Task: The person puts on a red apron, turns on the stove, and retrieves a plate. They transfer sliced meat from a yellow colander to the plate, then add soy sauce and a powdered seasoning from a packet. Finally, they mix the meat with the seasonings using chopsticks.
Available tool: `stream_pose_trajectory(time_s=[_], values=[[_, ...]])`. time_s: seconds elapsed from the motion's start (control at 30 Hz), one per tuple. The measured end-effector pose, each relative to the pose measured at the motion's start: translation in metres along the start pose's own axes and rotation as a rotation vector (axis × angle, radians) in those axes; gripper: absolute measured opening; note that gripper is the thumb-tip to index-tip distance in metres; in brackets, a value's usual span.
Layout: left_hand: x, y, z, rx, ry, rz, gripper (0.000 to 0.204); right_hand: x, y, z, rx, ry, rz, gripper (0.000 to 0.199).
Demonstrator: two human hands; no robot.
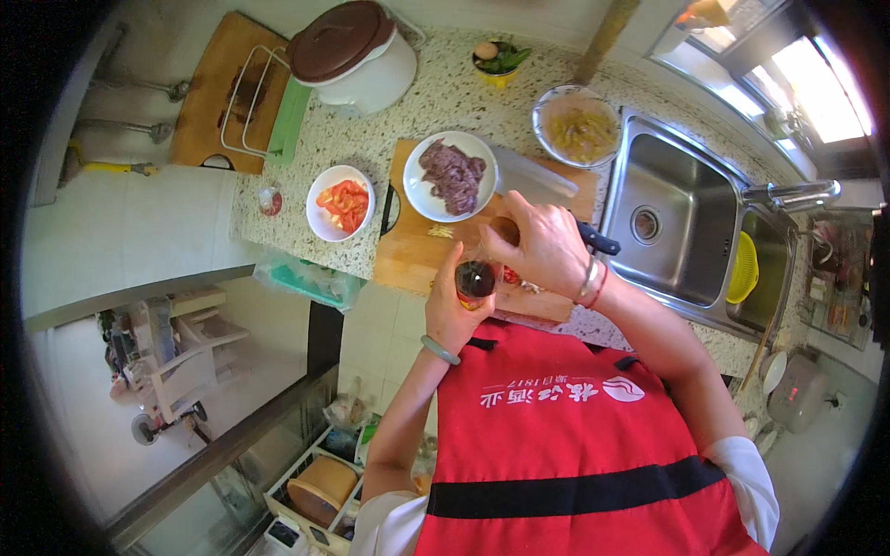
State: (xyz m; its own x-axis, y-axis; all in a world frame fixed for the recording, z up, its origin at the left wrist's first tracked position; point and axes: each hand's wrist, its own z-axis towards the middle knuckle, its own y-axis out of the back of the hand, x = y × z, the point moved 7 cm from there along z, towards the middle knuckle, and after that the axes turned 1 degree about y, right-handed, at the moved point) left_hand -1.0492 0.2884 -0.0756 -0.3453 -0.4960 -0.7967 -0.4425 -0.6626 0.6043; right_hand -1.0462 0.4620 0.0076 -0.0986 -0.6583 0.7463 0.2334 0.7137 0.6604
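Note:
My left hand (451,310) grips a small bottle of dark liquid (476,279) held over the front edge of a wooden cutting board (413,255). My right hand (540,246) is closed over the bottle's brown cap (505,229) at the top. Just beyond the hands on the board sits a white plate of sliced raw meat (451,174). A cleaver (542,190) with a black handle lies on the board behind my right hand.
A white bowl of chopped tomato (340,201) stands left of the board. A glass bowl of yellowish food (577,127) sits by the steel sink (681,227). A white pot with a brown lid (357,51) and a second wooden board (215,93) are at the far left.

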Motion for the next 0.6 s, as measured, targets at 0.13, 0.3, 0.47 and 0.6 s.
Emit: stream_pose_trajectory(time_s=[0.13,0.3,0.47,0.6], values=[[0.041,0.022,0.015,0.012,0.037,0.058,0.084,-0.008,-0.055,0.028,-0.023,-0.036,-0.055,0.03],[0.076,0.033,0.029,0.034,0.096,0.099,0.084,-0.025,-0.085,0.053,-0.042,-0.188,0.019,0.029],[0.089,0.04,0.046,0.075,0.151,0.04,0.084,-0.065,-0.117,0.048,-0.01,-0.599,0.89,0.03],[0.096,0.037,0.06,0.2,0.169,0.055,0.085,-0.075,-0.128,0.031,-0.012,-0.694,1.279,0.033]])
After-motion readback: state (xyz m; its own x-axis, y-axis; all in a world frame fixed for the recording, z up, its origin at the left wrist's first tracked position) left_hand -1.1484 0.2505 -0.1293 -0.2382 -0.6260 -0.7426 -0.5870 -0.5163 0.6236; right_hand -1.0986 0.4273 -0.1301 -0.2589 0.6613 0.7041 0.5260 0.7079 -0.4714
